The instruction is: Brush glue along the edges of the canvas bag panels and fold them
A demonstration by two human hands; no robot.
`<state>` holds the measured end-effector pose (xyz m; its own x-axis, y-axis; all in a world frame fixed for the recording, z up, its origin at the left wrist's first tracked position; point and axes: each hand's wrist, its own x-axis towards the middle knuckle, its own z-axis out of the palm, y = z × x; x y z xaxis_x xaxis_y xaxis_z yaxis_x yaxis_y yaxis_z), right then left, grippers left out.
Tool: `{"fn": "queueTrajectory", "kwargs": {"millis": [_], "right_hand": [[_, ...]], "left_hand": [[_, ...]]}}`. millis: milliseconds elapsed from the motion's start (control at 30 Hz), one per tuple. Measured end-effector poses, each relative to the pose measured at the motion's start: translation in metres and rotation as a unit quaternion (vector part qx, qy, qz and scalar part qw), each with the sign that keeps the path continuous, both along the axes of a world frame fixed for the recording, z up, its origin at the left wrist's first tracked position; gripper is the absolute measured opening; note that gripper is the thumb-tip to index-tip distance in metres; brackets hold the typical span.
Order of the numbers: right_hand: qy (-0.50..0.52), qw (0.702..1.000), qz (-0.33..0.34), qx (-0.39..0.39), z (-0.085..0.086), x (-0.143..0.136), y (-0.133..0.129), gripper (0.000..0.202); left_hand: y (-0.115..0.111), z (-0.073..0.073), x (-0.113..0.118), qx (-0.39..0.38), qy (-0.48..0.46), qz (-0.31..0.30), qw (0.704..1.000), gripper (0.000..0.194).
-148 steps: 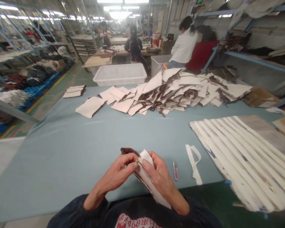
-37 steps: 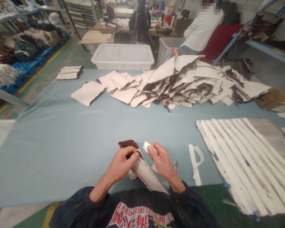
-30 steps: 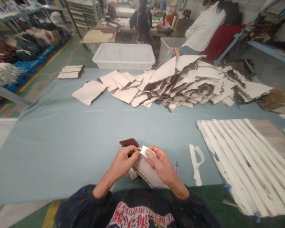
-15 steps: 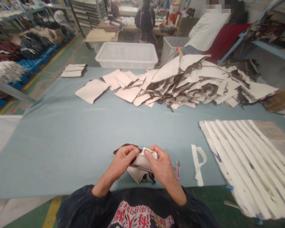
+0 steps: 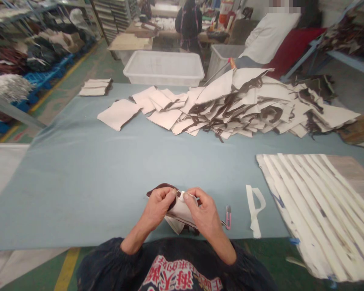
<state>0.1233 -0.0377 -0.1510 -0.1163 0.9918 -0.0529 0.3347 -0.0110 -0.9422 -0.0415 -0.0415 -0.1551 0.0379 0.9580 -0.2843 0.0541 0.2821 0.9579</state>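
Note:
Near the table's front edge, a cream fabric piece with dark brown edging (image 5: pixel 182 211) is pinched between both hands. My left hand (image 5: pixel 160 204) closes thumb and finger on its brown edge. Facing it, my right hand (image 5: pixel 204 208) pinches a white folded bit of the cloth. The fingertips of the two hands almost meet, and the exact spot they grip is partly hidden. A brown flap sticks out behind the left fingers, and a cream corner hangs below. Just right of my right hand lie small pink-handled thread snips (image 5: pixel 228 217).
White strips (image 5: pixel 253 210) lie on the blue-green tabletop (image 5: pixel 87 173). Beyond them is a board covered with long white strips (image 5: pixel 318 214). A heap of cream pieces (image 5: pixel 230 105) spreads across the back, before a white bin (image 5: pixel 164 68). A person in white (image 5: pixel 269 38) is at back right.
The white bit under my right fingers now looks smaller and closer to the left fingertips. The whole view has shifted slightly; both hands keep their pinch on the fabric piece.

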Motion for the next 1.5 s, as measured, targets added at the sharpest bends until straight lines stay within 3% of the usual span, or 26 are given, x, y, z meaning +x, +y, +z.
{"fn": "queueTrajectory", "kwargs": {"millis": [267, 433, 600, 733, 1033, 1500], "right_hand": [[0.000, 1.000, -0.007, -0.020, 0.000, -0.006, 0.002, 0.035], [0.004, 0.999, -0.004, -0.035, -0.002, -0.009, 0.004, 0.036], [0.070, 0.995, 0.006, -0.067, -0.004, -0.005, 0.006, 0.037], [0.120, 0.992, 0.018, -0.040, 0.001, 0.000, 0.008, 0.034], [0.041, 0.999, -0.005, 0.003, -0.003, -0.009, 0.007, 0.027], [0.009, 0.999, -0.011, -0.038, 0.005, -0.013, 0.005, 0.032]], "left_hand": [[0.000, 0.000, 0.001, 0.001, -0.014, 0.020, 1.000, 0.050], [0.004, 0.003, -0.001, -0.021, -0.013, 0.023, 0.999, 0.037], [0.005, 0.003, -0.003, -0.013, -0.014, 0.016, 1.000, 0.030], [0.006, -0.001, -0.004, -0.004, -0.011, 0.015, 1.000, 0.034], [0.006, -0.006, -0.004, 0.003, -0.016, 0.012, 1.000, 0.036], [0.001, -0.003, -0.004, 0.022, -0.014, 0.025, 0.999, 0.035]]}}
